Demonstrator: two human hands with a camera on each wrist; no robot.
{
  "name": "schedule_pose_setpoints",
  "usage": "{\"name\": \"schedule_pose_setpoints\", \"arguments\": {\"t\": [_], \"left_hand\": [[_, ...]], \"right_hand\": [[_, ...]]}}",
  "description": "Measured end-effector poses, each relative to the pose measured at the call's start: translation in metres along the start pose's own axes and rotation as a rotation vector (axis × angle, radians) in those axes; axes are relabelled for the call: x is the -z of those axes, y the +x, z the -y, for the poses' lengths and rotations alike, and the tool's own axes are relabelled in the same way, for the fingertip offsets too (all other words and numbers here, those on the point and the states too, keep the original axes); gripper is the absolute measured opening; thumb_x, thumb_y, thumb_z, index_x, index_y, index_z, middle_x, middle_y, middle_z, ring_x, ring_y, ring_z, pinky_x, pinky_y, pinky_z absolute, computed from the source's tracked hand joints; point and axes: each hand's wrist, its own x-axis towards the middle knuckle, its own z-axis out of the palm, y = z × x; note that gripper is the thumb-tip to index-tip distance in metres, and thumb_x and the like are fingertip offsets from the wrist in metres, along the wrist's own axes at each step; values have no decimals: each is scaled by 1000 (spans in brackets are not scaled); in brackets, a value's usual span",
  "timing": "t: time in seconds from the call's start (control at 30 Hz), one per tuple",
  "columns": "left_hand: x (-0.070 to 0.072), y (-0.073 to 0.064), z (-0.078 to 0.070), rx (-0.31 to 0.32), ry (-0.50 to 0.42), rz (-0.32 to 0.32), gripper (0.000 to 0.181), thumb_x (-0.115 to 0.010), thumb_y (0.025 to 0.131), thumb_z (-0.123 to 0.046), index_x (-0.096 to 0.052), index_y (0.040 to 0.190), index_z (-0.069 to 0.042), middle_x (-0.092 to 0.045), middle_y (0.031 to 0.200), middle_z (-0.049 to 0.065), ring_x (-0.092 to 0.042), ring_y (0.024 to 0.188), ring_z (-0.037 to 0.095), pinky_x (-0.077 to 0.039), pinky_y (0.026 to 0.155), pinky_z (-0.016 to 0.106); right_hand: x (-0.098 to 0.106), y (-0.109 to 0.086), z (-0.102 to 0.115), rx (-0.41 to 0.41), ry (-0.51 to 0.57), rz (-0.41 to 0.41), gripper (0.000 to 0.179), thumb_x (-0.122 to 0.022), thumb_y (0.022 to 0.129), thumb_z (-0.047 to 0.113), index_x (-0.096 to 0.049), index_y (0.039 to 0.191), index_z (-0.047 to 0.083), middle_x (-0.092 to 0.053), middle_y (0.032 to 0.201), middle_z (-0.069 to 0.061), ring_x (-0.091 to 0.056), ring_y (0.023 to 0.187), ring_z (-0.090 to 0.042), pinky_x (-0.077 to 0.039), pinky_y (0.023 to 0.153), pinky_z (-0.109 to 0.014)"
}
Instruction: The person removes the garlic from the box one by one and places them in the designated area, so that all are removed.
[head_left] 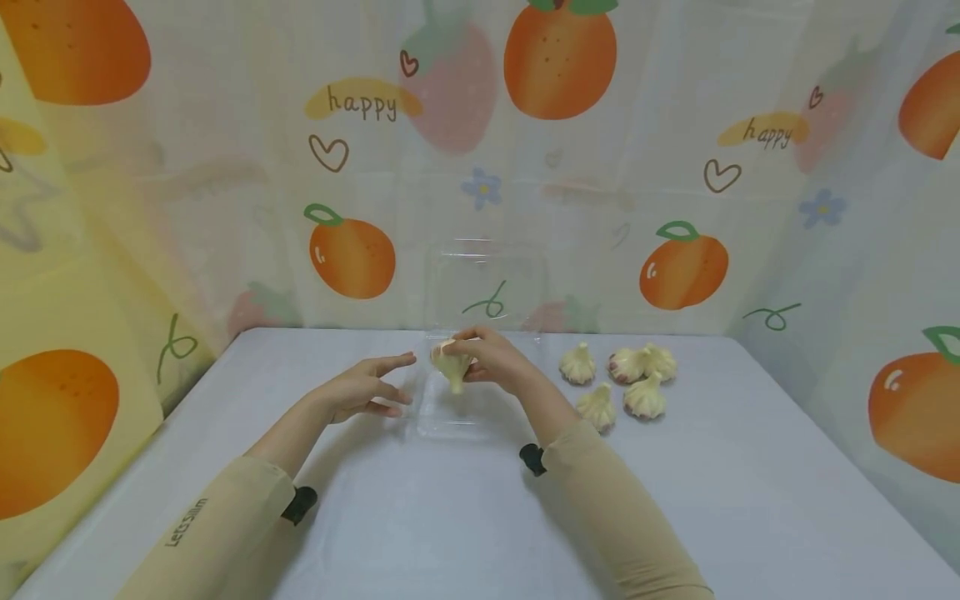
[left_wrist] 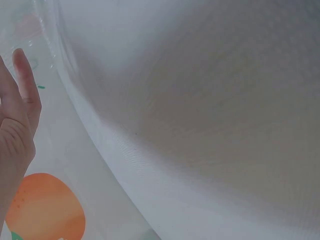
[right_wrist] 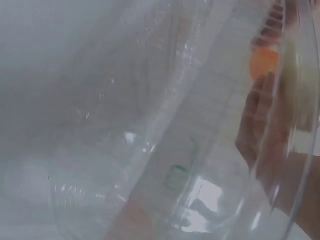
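Observation:
A whitish garlic bulb [head_left: 453, 367], stem end down, is held by the fingers of my right hand [head_left: 497, 358] over a clear plastic box [head_left: 450, 431]. The box stands at the back middle of the table, its see-through lid [head_left: 487, 267] raised against the backdrop. Just left of the box, my left hand [head_left: 358, 388] has its fingers extended towards the wall and nothing in them. In the left wrist view, part of the left hand [left_wrist: 17, 115] shows at the edge. Clear plastic [right_wrist: 150, 145] covers most of the right wrist view.
Several more garlic bulbs [head_left: 643, 398] lie in a loose group right of the box, beside my right forearm. A white cloth covers the table [head_left: 420, 517]. Behind it hangs a fruit-printed backdrop [head_left: 585, 183]; a yellow part of it [head_left: 75, 292] flanks the left side.

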Motion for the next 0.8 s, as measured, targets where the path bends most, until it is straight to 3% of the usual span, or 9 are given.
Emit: {"name": "schedule_pose_setpoints", "arguments": {"t": [0.23,0.43,0.57,0.8], "left_hand": [[1,-1,1,-16,-5,4,80,-64,90,-5,-22,158,-13,-5,169,11,-61,105,14,-59,86,26],[0,-1,3,-11,-1,-3,81,-64,90,-4,-21,158,-12,-5,170,6,-59,112,16,-59,87,26],[0,-1,3,-16,-5,1,81,-64,90,-5,-21,158,-12,-5,169,7,-57,118,21,-60,88,27],[1,0,3,-30,5,11,82,-65,90,-6,-21,158,-12,-3,169,9,-58,116,19,-60,88,27]], "right_hand": [[16,-5,1,30,83,61,49,-65,91,25,-49,135,8,-52,133,-13,-62,99,-25,-60,88,-31],[31,-8,1,53,197,138,47,-60,94,19,-49,136,4,-49,130,-11,-60,102,-27,-59,88,-29],[42,-11,-1,57,267,145,49,-58,95,17,-46,140,4,-45,131,-8,-60,103,-28,-59,92,-31],[60,-15,-4,112,365,140,13,-56,94,12,-54,107,9,-46,124,-5,-54,109,-28,-60,90,-32]]}}
